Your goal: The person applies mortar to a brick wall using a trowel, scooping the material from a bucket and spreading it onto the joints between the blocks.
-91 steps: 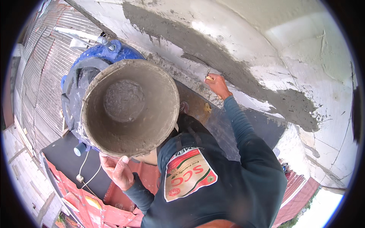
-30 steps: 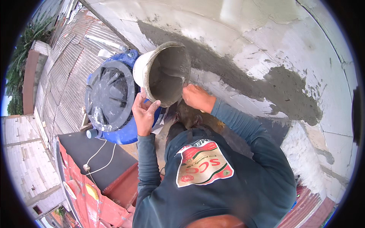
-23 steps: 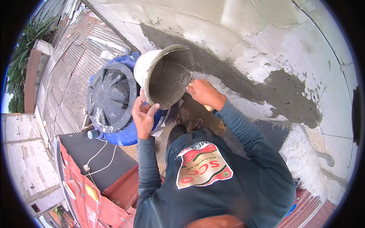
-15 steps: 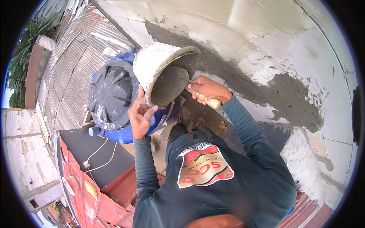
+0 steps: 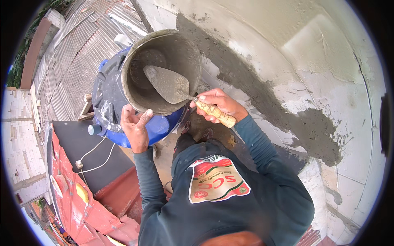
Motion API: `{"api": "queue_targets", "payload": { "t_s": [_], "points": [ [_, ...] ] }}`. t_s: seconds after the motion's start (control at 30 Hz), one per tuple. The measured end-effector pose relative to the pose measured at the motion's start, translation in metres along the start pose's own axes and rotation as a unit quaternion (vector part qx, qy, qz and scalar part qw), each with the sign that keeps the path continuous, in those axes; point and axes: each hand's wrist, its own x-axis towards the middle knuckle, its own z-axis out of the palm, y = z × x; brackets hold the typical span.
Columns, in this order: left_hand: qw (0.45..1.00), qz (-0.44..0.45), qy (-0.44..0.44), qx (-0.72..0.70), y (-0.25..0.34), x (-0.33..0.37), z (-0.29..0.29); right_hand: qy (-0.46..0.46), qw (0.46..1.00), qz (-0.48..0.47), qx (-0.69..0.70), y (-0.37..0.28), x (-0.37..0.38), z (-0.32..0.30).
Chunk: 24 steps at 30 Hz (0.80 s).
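Note:
My left hand grips the near rim of a mortar-smeared bucket, thumb and fingers closed on its edge. The bucket tilts with its mouth toward me, over the black lid of a blue water tank. In my right hand is the wooden handle of a trowel. Its grey, mortar-coated blade reaches into the bucket's mouth. Grey residue coats the bucket's inner wall, and the bottom lies in shadow.
Along the right runs a pale wall with a band of wet grey mortar. Corrugated roofing spreads at the far left. A white cable lies on a dark panel beside red metal sheeting.
The bucket has tipped so its mouth faces me more, showing its inside. My left hand has shifted left and down with the rim. The trowel blade now shows its flat face inside the mouth.

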Motion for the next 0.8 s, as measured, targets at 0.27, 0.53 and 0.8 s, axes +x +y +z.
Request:
{"api": "queue_targets", "payload": {
  "t_s": [0.27,0.53,0.8],
  "points": [
    [0.971,0.090,0.222,-0.007,0.051,-0.007,-0.104,0.104,0.989,0.036,-0.096,-0.003,-0.018,-0.003],
    [0.926,0.183,0.329,-0.016,0.081,-0.042,-0.188,0.174,0.974,0.112,-0.098,0.010,0.003,-0.043],
    [0.911,0.179,0.371,-0.033,0.088,-0.068,-0.231,0.159,0.976,0.147,-0.013,-0.002,0.057,-0.072]
  ]
}}
